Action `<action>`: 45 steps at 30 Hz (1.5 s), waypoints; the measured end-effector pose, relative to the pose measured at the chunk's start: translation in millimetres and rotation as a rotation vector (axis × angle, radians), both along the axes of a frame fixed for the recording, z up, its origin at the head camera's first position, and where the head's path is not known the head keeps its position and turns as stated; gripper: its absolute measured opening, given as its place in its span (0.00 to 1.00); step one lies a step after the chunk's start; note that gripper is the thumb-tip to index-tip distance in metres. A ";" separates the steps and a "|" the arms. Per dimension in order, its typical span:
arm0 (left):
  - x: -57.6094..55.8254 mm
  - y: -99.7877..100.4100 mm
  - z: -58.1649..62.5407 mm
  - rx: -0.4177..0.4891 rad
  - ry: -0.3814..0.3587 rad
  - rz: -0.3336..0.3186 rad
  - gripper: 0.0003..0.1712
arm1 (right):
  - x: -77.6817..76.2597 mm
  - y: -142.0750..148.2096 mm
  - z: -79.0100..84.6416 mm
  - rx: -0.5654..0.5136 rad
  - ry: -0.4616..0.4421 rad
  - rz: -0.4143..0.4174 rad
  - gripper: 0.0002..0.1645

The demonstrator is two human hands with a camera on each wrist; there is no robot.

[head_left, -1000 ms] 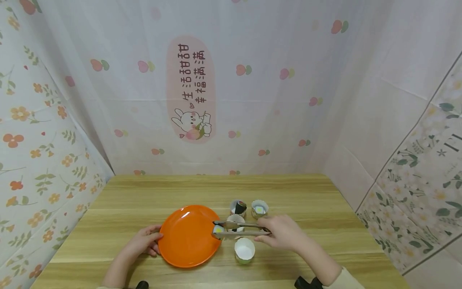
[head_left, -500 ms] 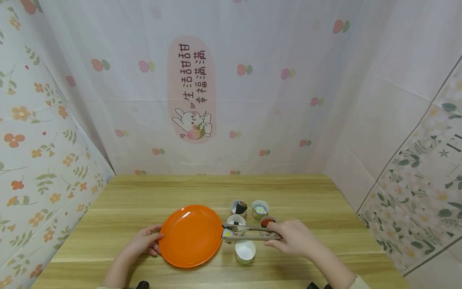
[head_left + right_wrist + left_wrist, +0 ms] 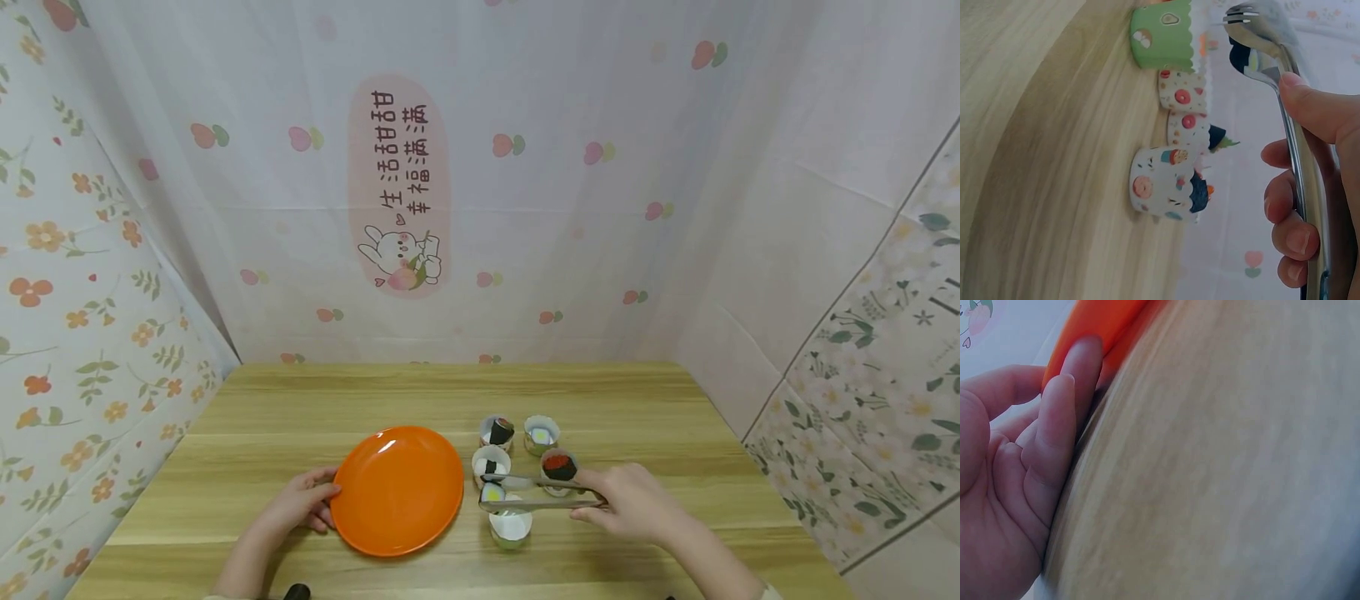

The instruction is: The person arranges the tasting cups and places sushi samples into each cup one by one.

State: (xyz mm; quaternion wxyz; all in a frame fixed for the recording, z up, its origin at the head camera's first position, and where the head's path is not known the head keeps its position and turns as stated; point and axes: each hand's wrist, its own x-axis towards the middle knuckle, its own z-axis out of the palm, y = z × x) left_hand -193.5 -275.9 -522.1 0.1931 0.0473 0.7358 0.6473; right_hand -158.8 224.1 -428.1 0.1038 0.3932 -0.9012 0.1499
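Note:
My left hand [image 3: 303, 500] holds the left rim of a round orange plate [image 3: 397, 492], its fingers at the edge in the left wrist view. My right hand [image 3: 626, 504] grips metal tongs [image 3: 551, 504]. Between the tong tips is a small sushi roll piece [image 3: 492, 493] with a yellow centre, its dark wrap [image 3: 1239, 56] showing in the right wrist view. It hangs over the back rim of a green paper cup [image 3: 510, 542], white inside. The tongs also overlap a paper cup [image 3: 480, 463] with a black-and-white piece in it.
Behind the tongs stand more paper cups: one holds a black roll [image 3: 501, 431], another a yellow-centred roll [image 3: 541, 437]. A red-topped roll [image 3: 558, 467] sits in a cup beside my right hand. Everything rests on a wooden table [image 3: 337, 392] with patterned curtains around it.
My right hand has moved right and slightly towards me, carrying the tongs and sushi roll from the plate's right edge to the green cup. My left hand and the plate have stayed in place.

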 end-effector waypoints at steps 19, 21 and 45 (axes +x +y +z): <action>0.5 0.4 -0.9 -0.014 0.015 -0.006 0.36 | 3.4 15.7 -6.1 0.027 -0.087 -0.024 0.15; 0.5 0.4 -1.3 -0.014 0.017 -0.005 0.36 | 3.6 16.2 -6.5 0.030 -0.095 -0.027 0.14; -0.8 -0.2 0.1 -0.006 -0.001 -0.008 0.36 | 4.2 14.7 -11.0 0.034 -0.094 -0.042 0.17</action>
